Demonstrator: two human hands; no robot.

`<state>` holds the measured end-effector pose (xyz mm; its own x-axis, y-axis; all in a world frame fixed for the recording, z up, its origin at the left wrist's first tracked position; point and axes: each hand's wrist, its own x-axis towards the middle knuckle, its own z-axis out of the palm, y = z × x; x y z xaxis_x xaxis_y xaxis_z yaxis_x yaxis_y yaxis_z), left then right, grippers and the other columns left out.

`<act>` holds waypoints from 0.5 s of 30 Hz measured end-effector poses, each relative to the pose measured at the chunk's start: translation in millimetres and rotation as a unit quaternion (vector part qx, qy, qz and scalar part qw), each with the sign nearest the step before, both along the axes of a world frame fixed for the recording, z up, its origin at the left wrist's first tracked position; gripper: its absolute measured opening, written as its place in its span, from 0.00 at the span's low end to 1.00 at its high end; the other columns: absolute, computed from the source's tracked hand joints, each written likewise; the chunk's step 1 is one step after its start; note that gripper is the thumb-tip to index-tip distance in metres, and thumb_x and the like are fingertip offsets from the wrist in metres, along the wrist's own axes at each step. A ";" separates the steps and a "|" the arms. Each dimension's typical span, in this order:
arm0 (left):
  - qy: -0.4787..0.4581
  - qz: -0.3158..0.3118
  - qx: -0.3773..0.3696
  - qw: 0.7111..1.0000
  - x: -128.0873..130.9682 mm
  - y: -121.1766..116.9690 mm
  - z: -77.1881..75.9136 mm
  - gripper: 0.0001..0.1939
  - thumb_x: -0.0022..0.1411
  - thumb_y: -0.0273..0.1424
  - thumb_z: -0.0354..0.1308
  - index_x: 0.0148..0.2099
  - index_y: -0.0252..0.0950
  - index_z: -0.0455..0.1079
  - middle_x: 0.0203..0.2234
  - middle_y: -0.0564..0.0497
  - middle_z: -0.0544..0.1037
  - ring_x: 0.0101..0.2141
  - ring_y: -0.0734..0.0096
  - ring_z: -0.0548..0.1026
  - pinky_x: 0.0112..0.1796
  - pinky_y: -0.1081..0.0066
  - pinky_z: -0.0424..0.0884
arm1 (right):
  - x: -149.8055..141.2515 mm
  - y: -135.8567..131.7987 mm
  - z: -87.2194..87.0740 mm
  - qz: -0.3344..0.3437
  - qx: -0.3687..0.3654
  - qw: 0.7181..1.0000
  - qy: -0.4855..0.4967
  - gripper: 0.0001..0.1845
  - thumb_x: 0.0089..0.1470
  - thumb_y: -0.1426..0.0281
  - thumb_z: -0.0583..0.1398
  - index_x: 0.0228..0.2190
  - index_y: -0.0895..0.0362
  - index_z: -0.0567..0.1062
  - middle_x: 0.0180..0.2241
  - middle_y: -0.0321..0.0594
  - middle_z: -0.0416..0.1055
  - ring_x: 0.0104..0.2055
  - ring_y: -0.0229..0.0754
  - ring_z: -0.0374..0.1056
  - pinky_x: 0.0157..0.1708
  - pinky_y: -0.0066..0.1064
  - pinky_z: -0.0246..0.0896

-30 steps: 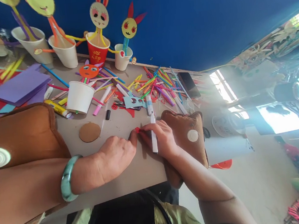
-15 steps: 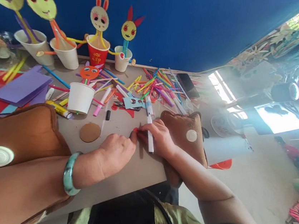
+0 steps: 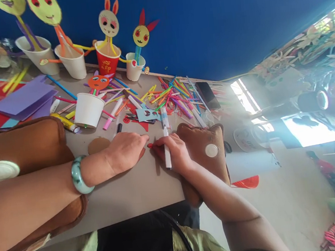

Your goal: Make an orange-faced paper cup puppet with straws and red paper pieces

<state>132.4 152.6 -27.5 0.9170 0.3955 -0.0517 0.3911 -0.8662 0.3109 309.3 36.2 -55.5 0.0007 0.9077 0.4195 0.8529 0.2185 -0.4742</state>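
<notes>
My right hand (image 3: 177, 151) is closed around a white marker (image 3: 167, 151), which stands nearly upright between the fingers. At that hand's fingertips is a small red piece (image 3: 149, 145), close to the table surface. My left hand (image 3: 125, 150), with a green bangle at the wrist, hovers just left of the red piece. Its index finger and thumb are apart, with nothing visible between them; the other fingers are curled. A round brown cardboard disc (image 3: 97, 144) lies behind the left hand, partly covered by it. Beyond lies a black marker cap (image 3: 119, 127).
Brown cushions (image 3: 24, 141) lie under my left forearm and, at the right, a smaller cushion (image 3: 202, 147). Scissors, a light-blue paper scrap (image 3: 146, 114) and many coloured straws (image 3: 179, 96) cover the back. Paper-cup figures (image 3: 88, 110) and a phone (image 3: 208, 95) stand or lie there.
My left hand has drawn back from the red piece, up and leftward, and its finger and thumb have parted. It now covers part of the cardboard disc. The right hand keeps the marker.
</notes>
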 end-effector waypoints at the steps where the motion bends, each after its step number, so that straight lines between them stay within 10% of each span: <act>1: -0.007 0.001 -0.010 1.000 0.6 1.7 0.4 0.10 0.66 0.29 0.50 0.42 0.38 0.73 0.31 0.47 0.79 0.32 0.59 0.78 0.28 0.65 0.61 | 0.1 -0.5 0.6 -0.014 -0.014 0.999 0.047 0.06 0.58 0.71 0.64 0.32 0.52 0.70 0.28 0.36 0.77 0.29 0.40 0.72 0.33 0.33 0.65; 10: -0.109 0.012 -0.101 0.989 3.5 1.4 -4.0 0.11 0.66 0.33 0.52 0.36 0.37 0.74 0.35 0.46 0.77 0.34 0.64 0.75 0.32 0.67 0.63 | 1.7 1.2 12.2 -0.033 -0.131 0.912 0.387 0.23 0.48 0.60 0.72 0.32 0.51 0.63 0.29 0.34 0.78 0.28 0.39 0.74 0.29 0.31 0.69; 15: -0.134 0.108 -0.308 0.936 9.3 1.9 -1.7 0.10 0.61 0.33 0.55 0.31 0.36 0.74 0.23 0.52 0.76 0.27 0.69 0.72 0.29 0.70 0.62 | 3.0 2.0 12.1 -0.038 -0.122 0.902 0.413 0.21 0.52 0.59 0.70 0.33 0.51 0.62 0.30 0.36 0.79 0.31 0.40 0.76 0.29 0.31 0.70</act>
<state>141.6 154.5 -29.2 0.8323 0.5432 -0.1105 0.3730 -0.4014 0.8365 312.2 38.2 -43.4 0.2870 0.9573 0.0347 0.1950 -0.0229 -0.9805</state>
